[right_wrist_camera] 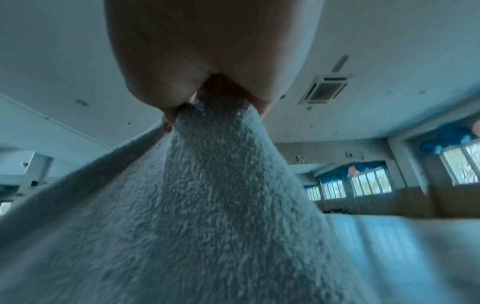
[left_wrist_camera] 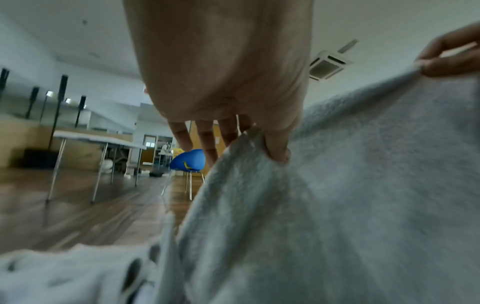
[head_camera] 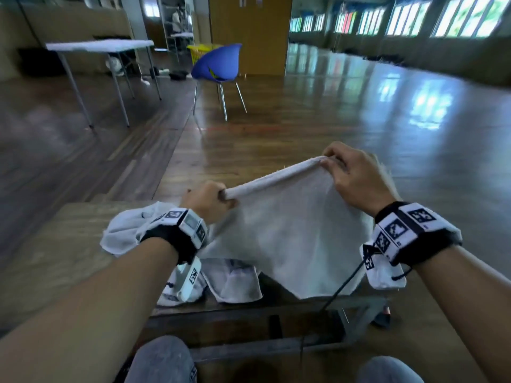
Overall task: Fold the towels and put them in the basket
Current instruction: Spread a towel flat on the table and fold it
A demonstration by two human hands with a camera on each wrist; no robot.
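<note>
I saw the held towel (right_wrist_camera: pixel 207 205) was pale grey terry cloth, its pile looped, rough and matt. The desk (head_camera: pixel 69 244) under it looked like worn matt wood. The floor (head_camera: pixel 331 120) was wooden boards, polished to a gloss. The chair (head_camera: pixel 218 62) had a smooth blue plastic shell on shiny metal legs.

Both forearms extended forward, wrists raised. Left hand (head_camera: pixel 206 201) pinching, thumb against curled fingers; right hand (head_camera: pixel 356 175) higher and farther, fingers curled in a pinch.
</note>
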